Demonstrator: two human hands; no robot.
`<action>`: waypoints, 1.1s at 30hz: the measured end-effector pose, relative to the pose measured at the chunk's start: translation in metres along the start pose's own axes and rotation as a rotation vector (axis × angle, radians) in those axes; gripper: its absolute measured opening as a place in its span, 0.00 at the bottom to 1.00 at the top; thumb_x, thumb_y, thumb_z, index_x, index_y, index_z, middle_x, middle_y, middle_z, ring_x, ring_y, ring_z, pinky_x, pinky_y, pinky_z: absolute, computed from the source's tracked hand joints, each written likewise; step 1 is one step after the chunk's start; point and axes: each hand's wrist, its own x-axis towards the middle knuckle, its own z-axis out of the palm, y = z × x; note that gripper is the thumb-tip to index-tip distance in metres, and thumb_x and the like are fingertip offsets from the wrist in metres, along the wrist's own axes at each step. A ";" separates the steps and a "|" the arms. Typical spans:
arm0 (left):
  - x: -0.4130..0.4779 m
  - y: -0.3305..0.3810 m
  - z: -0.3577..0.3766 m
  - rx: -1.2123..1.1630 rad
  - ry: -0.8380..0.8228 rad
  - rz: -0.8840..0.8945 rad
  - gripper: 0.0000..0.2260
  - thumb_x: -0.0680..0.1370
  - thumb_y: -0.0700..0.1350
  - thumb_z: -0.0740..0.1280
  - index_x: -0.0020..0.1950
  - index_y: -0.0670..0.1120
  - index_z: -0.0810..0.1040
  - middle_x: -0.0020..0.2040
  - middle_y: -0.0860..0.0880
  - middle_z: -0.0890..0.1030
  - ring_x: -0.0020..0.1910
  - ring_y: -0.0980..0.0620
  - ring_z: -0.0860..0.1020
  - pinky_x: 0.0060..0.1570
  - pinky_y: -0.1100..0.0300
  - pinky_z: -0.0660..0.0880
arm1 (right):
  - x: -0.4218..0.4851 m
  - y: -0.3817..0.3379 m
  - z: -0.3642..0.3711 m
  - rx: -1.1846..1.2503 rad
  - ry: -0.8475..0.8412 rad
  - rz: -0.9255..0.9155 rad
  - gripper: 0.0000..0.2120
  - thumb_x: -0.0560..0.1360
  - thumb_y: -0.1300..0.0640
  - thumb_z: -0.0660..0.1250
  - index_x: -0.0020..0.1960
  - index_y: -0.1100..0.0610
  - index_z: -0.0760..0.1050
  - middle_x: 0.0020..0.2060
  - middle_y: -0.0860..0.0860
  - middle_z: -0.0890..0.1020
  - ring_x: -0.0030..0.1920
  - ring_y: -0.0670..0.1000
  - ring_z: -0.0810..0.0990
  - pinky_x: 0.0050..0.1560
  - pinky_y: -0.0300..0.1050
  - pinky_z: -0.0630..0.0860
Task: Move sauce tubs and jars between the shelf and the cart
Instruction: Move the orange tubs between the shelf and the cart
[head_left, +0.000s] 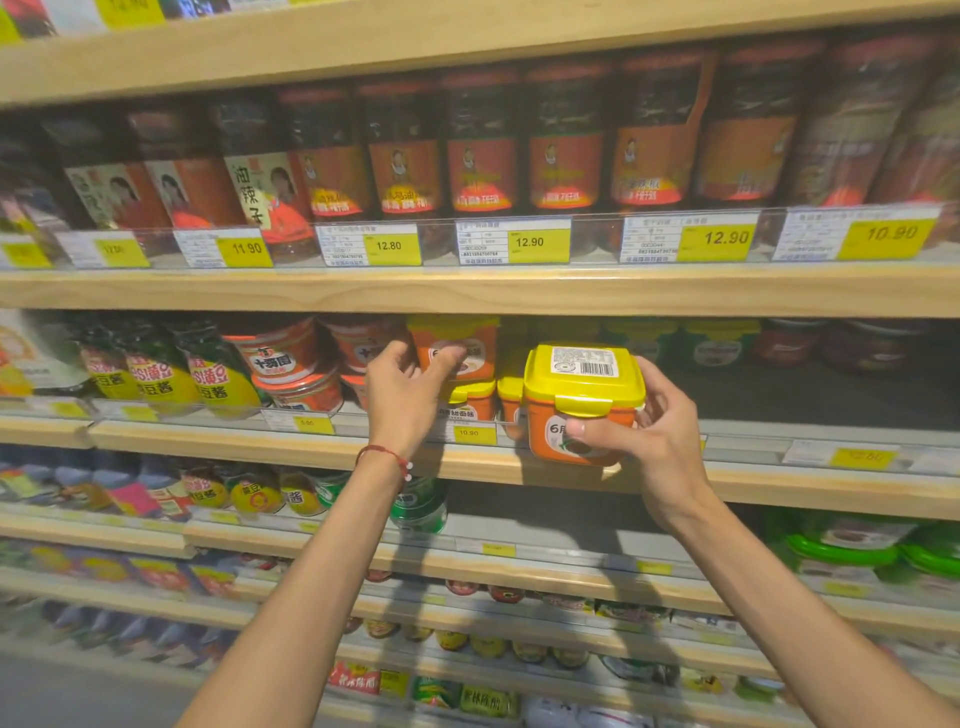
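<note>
My right hand (654, 431) grips an orange sauce tub with a yellow lid (582, 384), held in front of the middle shelf's edge (311, 441). My left hand (405, 389) reaches into that shelf, fingers curled on an upper orange tub with a yellow lid (457, 345) that is stacked on another orange tub (470, 402). One more orange tub (509, 400) stands just behind the held one. Round red-lidded tubs (291, 364) sit to the left. The cart is out of view.
Tall chilli sauce jars (483, 140) fill the shelf above, behind yellow price tags (530, 244). Green-lidded tubs (717, 343) stand at the back right of the middle shelf, with bare shelf in front of them. Lower shelves hold pouches, jars and green tubs (852, 545).
</note>
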 end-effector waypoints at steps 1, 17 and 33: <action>0.002 0.001 0.000 0.039 -0.005 0.003 0.22 0.74 0.45 0.77 0.36 0.47 0.62 0.31 0.53 0.61 0.26 0.60 0.60 0.28 0.65 0.59 | 0.000 0.000 0.000 0.003 0.002 0.004 0.39 0.53 0.53 0.82 0.62 0.59 0.78 0.49 0.50 0.88 0.50 0.50 0.87 0.45 0.41 0.83; -0.078 0.003 0.013 -0.194 -0.190 0.051 0.12 0.80 0.37 0.69 0.63 0.45 0.80 0.59 0.51 0.84 0.59 0.52 0.82 0.60 0.55 0.80 | -0.004 0.003 0.003 -0.004 0.033 0.007 0.36 0.58 0.64 0.83 0.64 0.62 0.77 0.53 0.53 0.88 0.53 0.51 0.87 0.51 0.43 0.82; -0.088 0.022 0.039 -0.241 -0.257 0.134 0.22 0.81 0.36 0.67 0.75 0.43 0.72 0.66 0.56 0.80 0.66 0.62 0.77 0.64 0.66 0.74 | -0.008 -0.004 0.022 -0.380 0.160 -0.035 0.28 0.66 0.30 0.75 0.60 0.43 0.80 0.59 0.50 0.74 0.63 0.40 0.73 0.68 0.50 0.74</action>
